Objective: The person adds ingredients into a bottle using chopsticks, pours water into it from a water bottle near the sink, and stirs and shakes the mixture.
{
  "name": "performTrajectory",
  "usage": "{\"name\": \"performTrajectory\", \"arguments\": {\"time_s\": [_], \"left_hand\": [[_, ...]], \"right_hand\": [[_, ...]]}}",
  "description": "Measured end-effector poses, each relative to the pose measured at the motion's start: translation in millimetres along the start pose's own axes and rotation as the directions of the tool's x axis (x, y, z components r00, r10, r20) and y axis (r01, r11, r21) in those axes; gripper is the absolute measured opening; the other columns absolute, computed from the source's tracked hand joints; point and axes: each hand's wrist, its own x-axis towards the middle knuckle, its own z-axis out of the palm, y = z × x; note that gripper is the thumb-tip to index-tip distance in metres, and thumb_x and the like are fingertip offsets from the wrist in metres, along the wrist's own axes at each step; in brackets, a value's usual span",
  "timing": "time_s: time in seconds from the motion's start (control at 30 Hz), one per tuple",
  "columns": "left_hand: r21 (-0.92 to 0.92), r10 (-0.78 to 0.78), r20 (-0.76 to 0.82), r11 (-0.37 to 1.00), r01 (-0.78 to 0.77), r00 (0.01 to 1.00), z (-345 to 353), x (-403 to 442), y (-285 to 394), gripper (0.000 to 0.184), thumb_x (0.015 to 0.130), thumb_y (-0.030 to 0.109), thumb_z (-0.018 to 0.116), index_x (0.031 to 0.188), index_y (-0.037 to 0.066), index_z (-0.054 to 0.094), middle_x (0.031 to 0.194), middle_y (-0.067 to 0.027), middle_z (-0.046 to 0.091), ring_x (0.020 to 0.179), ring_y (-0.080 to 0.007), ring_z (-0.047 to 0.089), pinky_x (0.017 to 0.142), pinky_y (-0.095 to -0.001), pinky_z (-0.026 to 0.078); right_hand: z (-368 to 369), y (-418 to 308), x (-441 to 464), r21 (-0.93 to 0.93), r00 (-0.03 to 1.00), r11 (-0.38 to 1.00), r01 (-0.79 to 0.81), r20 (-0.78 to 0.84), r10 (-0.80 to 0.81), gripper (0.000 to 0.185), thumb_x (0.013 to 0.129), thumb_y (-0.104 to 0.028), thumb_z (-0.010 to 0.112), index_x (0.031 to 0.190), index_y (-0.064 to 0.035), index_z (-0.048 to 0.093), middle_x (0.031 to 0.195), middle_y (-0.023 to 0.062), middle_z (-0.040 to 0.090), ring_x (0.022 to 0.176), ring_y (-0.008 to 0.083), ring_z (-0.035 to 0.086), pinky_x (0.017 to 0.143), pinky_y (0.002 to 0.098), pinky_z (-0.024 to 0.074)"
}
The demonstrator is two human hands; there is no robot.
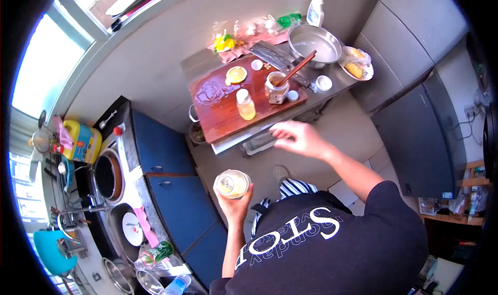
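Observation:
My left hand [234, 204] is wrapped round a glass jar [232, 184] with pale contents, held below the table's front edge. Fingers apart and holding nothing, my right hand [295, 139] is over the floor just in front of the red-brown cutting board [212, 120]. On the board stand a small bottle of yellow liquid [246, 106] and a wide jar [276, 90] with a brown stick [298, 69] leaning in it. A lemon slice [236, 75] and a small white cap [257, 65] lie behind them. A pale lid [292, 96] is beside the wide jar.
A cleaver [275, 56] lies behind the board, near a steel bowl [316, 42], a plate of food [364, 73] and a spray bottle [316, 7]. At the left are blue cabinets [181, 196], a sink [118, 227] and a yellow jug [83, 141].

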Motion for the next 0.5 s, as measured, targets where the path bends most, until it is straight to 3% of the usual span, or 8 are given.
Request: {"name": "performTrajectory", "arguments": {"time_s": [0.07,0.1,0.17,0.2,0.33,0.43,0.47,0.5], "left_hand": [[-0.016,0.035,0.008,0.999,-0.035,0.999,-9.1,-3.3,-1.4,0.078,0.064,0.010,0.085,0.127,0.002,0.038,0.119,-0.0132,0.053,0.111,-0.0197,0.053,0.095,-0.0325,0.043],[-0.048,0.002,0.006,0.999,-0.001,1.000,62.8,13.0,0.1,0.078,0.064,0.010,0.085,0.127,0.002,0.038,0.119,-0.0132,0.053,0.111,-0.0197,0.053,0.095,-0.0325,0.043],[-0.003,0.088,0.028,0.996,-0.088,0.996,81.4,26.1,5.1,0.078,0.063,0.010,0.085,0.125,0.002,0.040,0.118,-0.0130,0.054,0.110,-0.0199,0.054,0.095,-0.0329,0.043],[0.052,0.106,0.021,0.993,-0.107,0.994,88.1,32.4,12.5,0.077,0.063,0.013,0.086,0.125,0.002,0.041,0.118,-0.0126,0.054,0.109,-0.0201,0.054,0.095,-0.0330,0.044],[0.182,0.044,0.054,0.982,-0.053,0.998,117.5,38.7,17.5,0.079,0.061,0.022,0.086,0.125,0.003,0.043,0.116,-0.0147,0.056,0.109,-0.0245,0.056,0.094,-0.0345,0.044],[0.238,0.015,0.133,0.970,-0.047,0.991,131.2,47.1,36.9,0.080,0.061,0.026,0.086,0.125,0.003,0.043,0.118,-0.0152,0.055,0.109,-0.0257,0.057,0.094,-0.0358,0.045],[0.263,0.074,0.159,0.958,-0.114,0.985,133.8,51.0,29.6,0.078,0.062,0.028,0.085,0.124,0.004,0.045,0.118,-0.0159,0.055,0.109,-0.0280,0.057,0.093,-0.0369,0.046],[0.301,0.052,0.185,0.948,-0.107,0.981,136.5,54.3,35.7,0.076,0.062,0.028,0.085,0.123,0.004,0.046,0.117,-0.0168,0.056,0.108,-0.0310,0.057,0.092,-0.0381,0.046]], "right_hand": [[-12.2,34.5,-2.9,-0.200,0.977,0.966,-0.162,-0.171,0.128,0.039,0.080,-0.020,0.069,0.114,-0.0063,0.058,0.097,0.0080,0.064,0.083,0.0165,0.064,0.071,0.0315,0.0532],[-77.6,85.0,8.3,-0.305,0.957,0.919,-0.251,-0.219,0.189,0.040,0.079,-0.020,0.069,0.115,-0.0066,0.057,0.099,0.0077,0.063,0.086,0.0181,0.064,0.072,0.0330,0.0529],[-85.5,119.4,30.5,-0.486,0.958,0.861,-0.150,-0.285,0.006,0.045,0.079,-0.022,0.070,0.119,-0.0078,0.054,0.110,0.0079,0.060,0.096,0.0228,0.062,0.078,0.0370,0.0516],[-83.2,125.2,46.1,-0.470,0.960,0.865,-0.174,-0.278,0.041,0.049,0.079,-0.025,0.069,0.121,-0.0080,0.052,0.114,0.0101,0.056,0.104,0.0279,0.058,0.083,0.0393,0.0497],[-80.4,143.7,72.6,-0.626,0.988,0.768,-0.135,-0.138,0.061,0.048,0.080,-0.030,0.068,0.118,-0.0052,0.053,0.106,0.0125,0.056,0.101,0.0315,0.058,0.082,0.0396,0.0496],[-94.5,152.5,72.5,-0.512,0.993,0.856,-0.076,-0.112,0.021,0.045,0.079,-0.029,0.069,0.116,-0.0047,0.056,0.101,0.0129,0.057,0.097,0.0300,0.059,0.081,0.0392,0.0498],[-104.4,151.0,63.4,-0.261,0.979,0.947,-0.184,-0.129,0.155,0.040,0.083,-0.027,0.066,0.115,-0.0045,0.057,0.103,0.0110,0.059,0.091,0.0250,0.062,0.079,0.0366,0.0505],[-112.9,132.1,57.3,0.055,0.935,0.937,-0.346,-0.060,0.349,0.035,0.089,-0.022,0.061,0.118,-0.0036,0.055,0.110,0.0097,0.060,0.089,0.0204,0.063,0.078,0.0327,0.0510]]}}
